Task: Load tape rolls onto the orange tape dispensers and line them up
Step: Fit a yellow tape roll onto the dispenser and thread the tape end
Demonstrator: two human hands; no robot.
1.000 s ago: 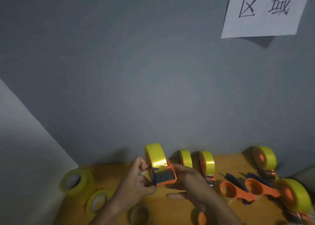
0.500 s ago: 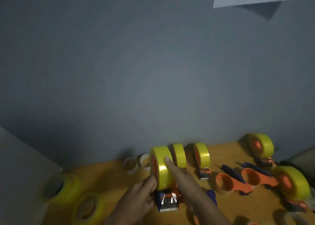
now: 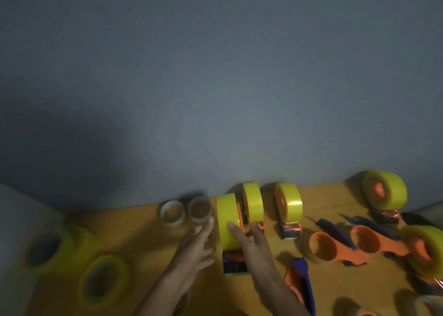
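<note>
We count five loaded dispensers; open left hand (image 3: 196,241) and right hand (image 3: 251,240) steady the third in line (image 3: 227,222). Two empty dispensers (image 3: 335,248) remain.

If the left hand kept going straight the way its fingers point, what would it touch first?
Probably the right one of two small empty tape cores, just beyond the left hand fingertips; depth is blurred, so it may pass beside the core toward the grey wall.

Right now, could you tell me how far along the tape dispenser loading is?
Two loaded dispensers stand by the wall. A third loaded dispenser is being set beside them, right hand touching its roll, left hand open alongside. Two empty dispensers and loose rolls remain; two loaded ones sit unaligned.
</note>
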